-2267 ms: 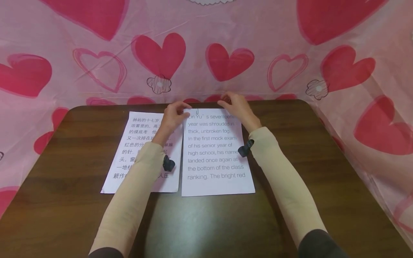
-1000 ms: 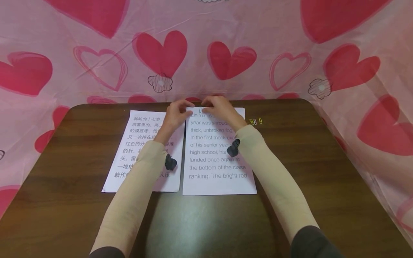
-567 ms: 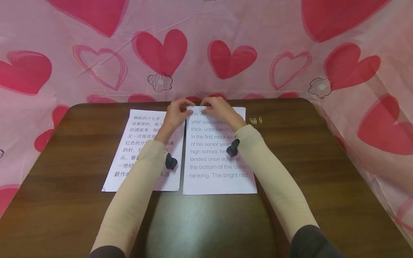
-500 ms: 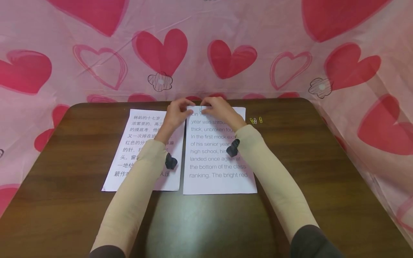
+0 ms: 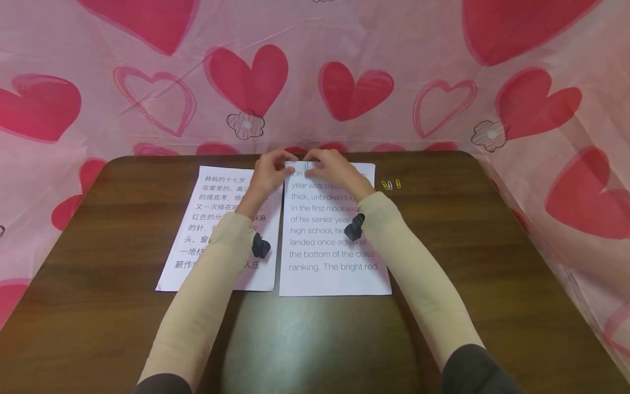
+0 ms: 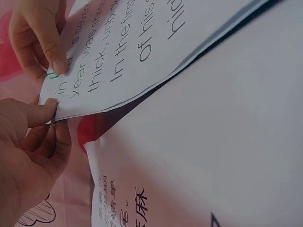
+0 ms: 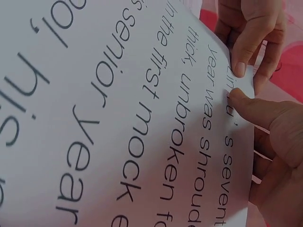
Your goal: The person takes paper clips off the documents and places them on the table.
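Observation:
A stack of paper with English text (image 5: 330,282) lies in the middle of the table, its top edge lifted in the left wrist view. My left hand (image 5: 266,174) pinches the stack's top left corner, thumb above and fingers beneath. A green paper clip (image 5: 306,166) sits at the top edge, partly covered by my right thumb in the left wrist view. There my right hand (image 5: 337,168) pinches the clip together with the paper edge. To the left, a second stack with Chinese text (image 5: 256,279) lies partly under my left forearm.
Right of the English stack lie two yellow paper clips (image 5: 398,184) and a white paper clip (image 5: 390,185). The brown wooden table (image 5: 315,345) ends at a pink heart-printed cloth (image 5: 354,33) behind and at the sides.
My right hand has moved left from the stack's top right corner to the green clip. The loose clips at right have come into view from behind the arm. My left hand keeps its corner.

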`<state>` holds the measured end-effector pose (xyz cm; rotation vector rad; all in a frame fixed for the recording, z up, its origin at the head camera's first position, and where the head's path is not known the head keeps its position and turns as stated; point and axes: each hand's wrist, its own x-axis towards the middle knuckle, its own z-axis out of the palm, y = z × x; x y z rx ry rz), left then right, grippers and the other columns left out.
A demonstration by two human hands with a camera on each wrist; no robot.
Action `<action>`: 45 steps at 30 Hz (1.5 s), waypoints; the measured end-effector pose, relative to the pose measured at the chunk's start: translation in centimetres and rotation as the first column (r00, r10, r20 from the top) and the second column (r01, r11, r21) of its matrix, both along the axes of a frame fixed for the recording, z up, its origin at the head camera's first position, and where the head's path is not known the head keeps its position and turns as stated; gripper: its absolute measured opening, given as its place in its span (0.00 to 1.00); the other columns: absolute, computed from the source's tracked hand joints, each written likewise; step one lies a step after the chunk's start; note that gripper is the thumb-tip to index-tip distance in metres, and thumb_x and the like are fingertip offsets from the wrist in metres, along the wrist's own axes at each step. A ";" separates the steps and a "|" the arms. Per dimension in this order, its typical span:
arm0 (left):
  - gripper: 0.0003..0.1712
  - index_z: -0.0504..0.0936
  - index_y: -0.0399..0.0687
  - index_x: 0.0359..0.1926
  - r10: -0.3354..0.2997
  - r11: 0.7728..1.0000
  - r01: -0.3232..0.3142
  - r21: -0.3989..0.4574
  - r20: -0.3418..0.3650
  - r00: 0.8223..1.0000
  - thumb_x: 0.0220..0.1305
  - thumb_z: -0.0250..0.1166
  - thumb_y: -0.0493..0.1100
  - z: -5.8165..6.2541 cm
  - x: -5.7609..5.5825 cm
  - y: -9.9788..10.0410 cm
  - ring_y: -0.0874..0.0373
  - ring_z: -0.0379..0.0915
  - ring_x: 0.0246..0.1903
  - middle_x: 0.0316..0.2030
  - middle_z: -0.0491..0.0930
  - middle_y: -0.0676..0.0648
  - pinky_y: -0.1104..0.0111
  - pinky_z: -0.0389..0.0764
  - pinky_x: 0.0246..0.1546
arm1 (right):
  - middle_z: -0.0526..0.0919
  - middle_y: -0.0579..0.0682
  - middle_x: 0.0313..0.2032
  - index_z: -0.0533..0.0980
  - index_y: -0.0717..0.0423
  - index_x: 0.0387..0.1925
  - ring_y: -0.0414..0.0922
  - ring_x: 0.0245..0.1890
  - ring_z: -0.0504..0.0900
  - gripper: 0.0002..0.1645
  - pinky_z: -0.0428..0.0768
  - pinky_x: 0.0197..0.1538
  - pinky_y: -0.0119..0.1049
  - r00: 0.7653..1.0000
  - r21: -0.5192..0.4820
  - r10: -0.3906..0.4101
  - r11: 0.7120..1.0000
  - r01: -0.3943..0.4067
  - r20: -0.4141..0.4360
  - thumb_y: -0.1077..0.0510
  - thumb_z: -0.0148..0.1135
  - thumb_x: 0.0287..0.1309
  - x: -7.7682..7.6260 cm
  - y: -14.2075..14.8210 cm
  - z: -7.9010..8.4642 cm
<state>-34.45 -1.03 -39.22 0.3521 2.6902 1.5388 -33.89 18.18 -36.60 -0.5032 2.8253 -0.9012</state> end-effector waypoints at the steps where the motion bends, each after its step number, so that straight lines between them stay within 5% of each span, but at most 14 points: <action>1: 0.15 0.83 0.45 0.53 0.000 1.000 0.000 0.000 0.000 1.000 0.67 0.64 0.34 0.0 0.0 0.0 0.48 0.73 0.49 0.54 0.81 0.40 0.58 0.76 0.56 | 0.82 0.50 0.56 0.76 0.51 0.60 0.48 0.56 0.76 0.23 0.72 0.70 0.43 1.000 -0.004 0.000 1.000 0.000 -0.002 0.52 0.65 0.65 0.0 -0.1 0.0; 21: 0.15 0.83 0.45 0.54 -0.008 1.000 0.008 0.004 -0.009 1.000 0.67 0.64 0.35 0.0 0.3 0.6 0.50 0.70 0.45 0.52 0.81 0.41 0.61 0.73 0.50 | 0.83 0.50 0.54 0.77 0.48 0.53 0.47 0.53 0.77 0.15 0.72 0.69 0.45 0.998 -0.087 -0.059 0.995 0.058 -0.007 0.52 0.63 0.67 0.3 0.3 -0.6; 34: 0.14 0.84 0.46 0.53 -0.022 1.000 0.022 -0.013 -0.018 1.000 0.67 0.64 0.36 -0.4 0.6 0.7 0.50 0.70 0.43 0.45 0.80 0.40 0.63 0.72 0.46 | 0.84 0.52 0.43 0.80 0.52 0.50 0.47 0.45 0.79 0.12 0.76 0.59 0.40 0.993 -0.187 -0.117 0.976 0.112 -0.017 0.55 0.63 0.67 0.3 0.4 -1.0; 45: 0.14 0.84 0.45 0.53 -0.030 1.000 0.030 -0.009 -0.028 0.999 0.67 0.65 0.35 -0.5 0.5 0.6 0.49 0.73 0.44 0.48 0.82 0.39 0.62 0.76 0.48 | 0.86 0.54 0.45 0.80 0.54 0.52 0.46 0.46 0.82 0.14 0.76 0.55 0.37 0.968 -0.334 -0.246 0.917 0.217 -0.046 0.55 0.61 0.69 -0.1 1.2 -1.2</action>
